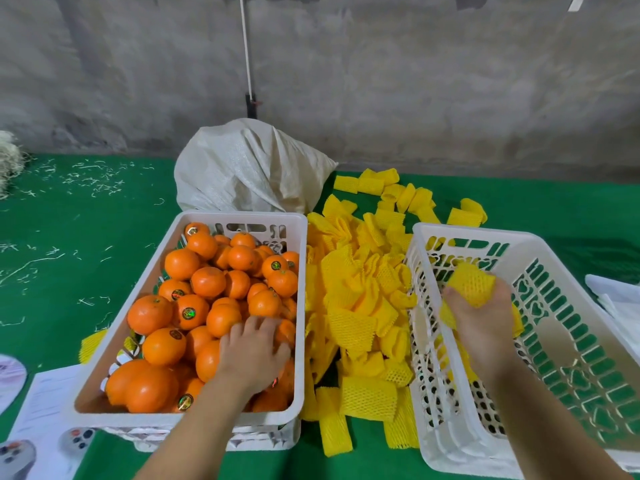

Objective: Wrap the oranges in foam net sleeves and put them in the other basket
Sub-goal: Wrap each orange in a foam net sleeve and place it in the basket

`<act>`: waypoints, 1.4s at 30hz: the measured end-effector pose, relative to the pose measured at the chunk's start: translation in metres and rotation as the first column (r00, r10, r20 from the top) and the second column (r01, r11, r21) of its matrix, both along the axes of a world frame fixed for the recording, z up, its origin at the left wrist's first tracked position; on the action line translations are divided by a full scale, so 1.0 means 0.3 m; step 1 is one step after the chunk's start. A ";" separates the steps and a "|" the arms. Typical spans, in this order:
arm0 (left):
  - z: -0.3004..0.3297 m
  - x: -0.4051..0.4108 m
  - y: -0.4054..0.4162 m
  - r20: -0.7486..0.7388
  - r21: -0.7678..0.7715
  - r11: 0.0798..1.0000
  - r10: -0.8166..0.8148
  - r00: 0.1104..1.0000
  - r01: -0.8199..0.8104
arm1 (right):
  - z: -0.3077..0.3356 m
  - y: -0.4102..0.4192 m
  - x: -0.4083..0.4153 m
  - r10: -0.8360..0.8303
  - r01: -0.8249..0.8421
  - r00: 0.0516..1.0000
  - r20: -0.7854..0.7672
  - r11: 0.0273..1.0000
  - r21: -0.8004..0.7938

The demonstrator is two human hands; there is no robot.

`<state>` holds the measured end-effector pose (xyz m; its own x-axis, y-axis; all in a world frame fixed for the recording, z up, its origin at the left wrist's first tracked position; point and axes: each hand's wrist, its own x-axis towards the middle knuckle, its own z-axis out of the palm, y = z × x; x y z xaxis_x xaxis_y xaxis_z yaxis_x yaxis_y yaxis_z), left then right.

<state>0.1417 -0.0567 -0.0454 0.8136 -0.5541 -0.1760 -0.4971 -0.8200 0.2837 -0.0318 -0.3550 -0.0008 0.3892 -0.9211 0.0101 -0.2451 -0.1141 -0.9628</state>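
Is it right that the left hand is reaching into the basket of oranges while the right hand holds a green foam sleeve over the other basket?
Almost. The head view shows the foam sleeve in the right hand is yellow, not green. The left hand is indeed reaching into the basket of oranges, and the right hand is over the other basket.

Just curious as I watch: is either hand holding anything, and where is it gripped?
The right hand holds a sleeved orange from underneath, over the right basket. The left hand rests on oranges in the left basket; whether it grips one is unclear.
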 end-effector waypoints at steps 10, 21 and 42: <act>-0.022 0.048 0.085 -0.314 0.116 0.941 -0.269 0.911 0.318 | -0.208 0.135 0.107 0.299 -0.654 0.629 -0.717 0.703 -0.281; -0.018 -0.004 0.056 -0.212 -0.502 0.851 0.055 0.976 -0.157 | -0.417 0.164 0.165 0.611 -0.787 0.103 -0.785 0.532 0.311; 0.012 -0.140 -0.227 -0.725 -0.659 0.190 -0.418 0.547 -0.728 | -0.063 0.272 0.204 0.613 -0.708 0.706 0.354 0.613 0.350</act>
<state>0.0997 -0.1247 -0.0418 0.7758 -0.6018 -0.1896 0.4422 0.3043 0.8437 0.0293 -0.2734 -0.0197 0.9271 -0.3309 -0.1762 -0.0902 0.2593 -0.9616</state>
